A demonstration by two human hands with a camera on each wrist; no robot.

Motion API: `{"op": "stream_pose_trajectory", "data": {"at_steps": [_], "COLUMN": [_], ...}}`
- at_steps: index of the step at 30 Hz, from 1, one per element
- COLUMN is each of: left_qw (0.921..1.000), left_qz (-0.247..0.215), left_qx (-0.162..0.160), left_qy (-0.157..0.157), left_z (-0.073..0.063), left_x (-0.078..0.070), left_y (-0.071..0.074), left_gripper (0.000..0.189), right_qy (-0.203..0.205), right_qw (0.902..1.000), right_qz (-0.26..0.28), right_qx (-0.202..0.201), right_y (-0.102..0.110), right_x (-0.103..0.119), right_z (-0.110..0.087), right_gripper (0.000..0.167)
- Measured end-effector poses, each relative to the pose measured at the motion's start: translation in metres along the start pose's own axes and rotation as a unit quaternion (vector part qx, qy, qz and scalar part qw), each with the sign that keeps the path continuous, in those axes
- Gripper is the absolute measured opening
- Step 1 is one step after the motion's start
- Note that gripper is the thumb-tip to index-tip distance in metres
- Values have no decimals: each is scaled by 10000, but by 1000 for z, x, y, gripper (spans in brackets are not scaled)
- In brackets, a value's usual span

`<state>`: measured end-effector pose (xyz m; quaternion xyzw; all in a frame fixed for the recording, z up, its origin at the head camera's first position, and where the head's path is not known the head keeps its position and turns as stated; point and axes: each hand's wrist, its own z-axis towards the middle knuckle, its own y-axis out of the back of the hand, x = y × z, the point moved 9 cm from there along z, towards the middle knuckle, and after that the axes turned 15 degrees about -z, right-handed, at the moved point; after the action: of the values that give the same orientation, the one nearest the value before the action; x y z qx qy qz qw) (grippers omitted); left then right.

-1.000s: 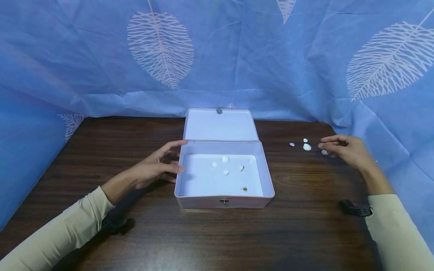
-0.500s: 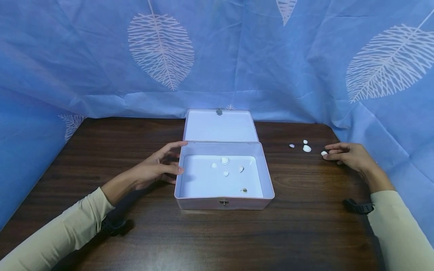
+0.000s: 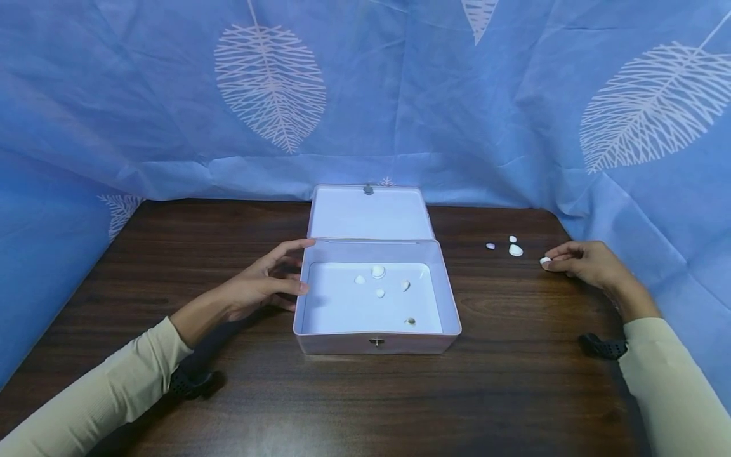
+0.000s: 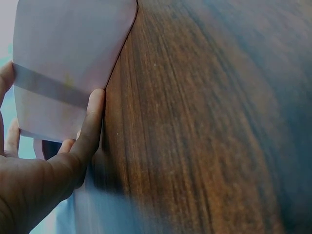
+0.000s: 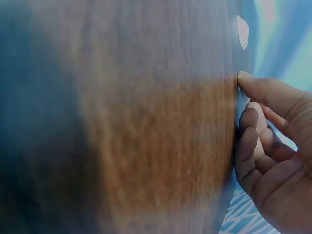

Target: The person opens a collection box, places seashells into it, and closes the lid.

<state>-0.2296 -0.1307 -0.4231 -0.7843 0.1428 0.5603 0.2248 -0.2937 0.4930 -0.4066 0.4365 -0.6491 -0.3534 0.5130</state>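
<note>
A pale hinged box (image 3: pixel 377 343) with a small front clasp stands in the middle of the table, its lid (image 3: pixel 371 212) tipped back. On its floor lie several small seashells (image 3: pixel 378 271). My left hand (image 3: pixel 259 279) rests against the box's left wall with its fingers spread, index fingertip at the back corner and thumb at the rim. In the left wrist view, a fingertip (image 4: pixel 96 97) touches the wall low by the table. At the right, my right hand (image 3: pixel 594 270) pinches a white seashell (image 3: pixel 545 260) between thumb and fingers, close over the table. The right wrist view mostly hides that shell.
Left of my right hand lie a larger white shell (image 3: pixel 516 251), a small white one (image 3: pixel 513 239) and a purplish one (image 3: pixel 490 245). A blue leaf-print cloth (image 3: pixel 457 114) hangs behind the dark wooden table (image 3: pixel 400 406) and along its sides.
My right hand has come slightly nearer to me and its fingers have closed on the white seashell, which now shows at the thumb tip. The left hand and the box have stayed put.
</note>
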Motion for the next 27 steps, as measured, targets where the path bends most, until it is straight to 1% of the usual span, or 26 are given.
{"op": "stream_pose_trajectory", "data": {"at_steps": [3, 8, 13, 18, 24, 27], "left_qw": [10000, 10000, 10000, 10000, 10000, 10000], "left_qz": [5, 15, 21, -6, -14, 4], "left_qx": [-1, 5, -16, -22, -13, -8], "left_qy": [-7, -9, 34, 38, 26, 18], "left_z": [0, 0, -1, -2, -1, -1], "left_x": [0, -1, -1, -1, -2, -1], "left_y": [0, -1, -1, -2, -2, -1], "left_gripper": [94, 93, 91, 92, 93, 92], "right_qy": [114, 205, 210, 243, 406, 406], "right_qw": [9998, 9990, 9985, 9975, 9960, 9950], "right_qz": [133, 276, 369, 443, 517, 672], "right_qx": [-137, -287, -341, -487, -603, -612], "right_y": [0, 0, -1, -1, 0, 0], "right_x": [3, 5, 6, 9, 23, 30], "right_z": [0, -1, -1, -1, -2, -3], "right_gripper": [48, 45, 46, 50, 50, 49]}}
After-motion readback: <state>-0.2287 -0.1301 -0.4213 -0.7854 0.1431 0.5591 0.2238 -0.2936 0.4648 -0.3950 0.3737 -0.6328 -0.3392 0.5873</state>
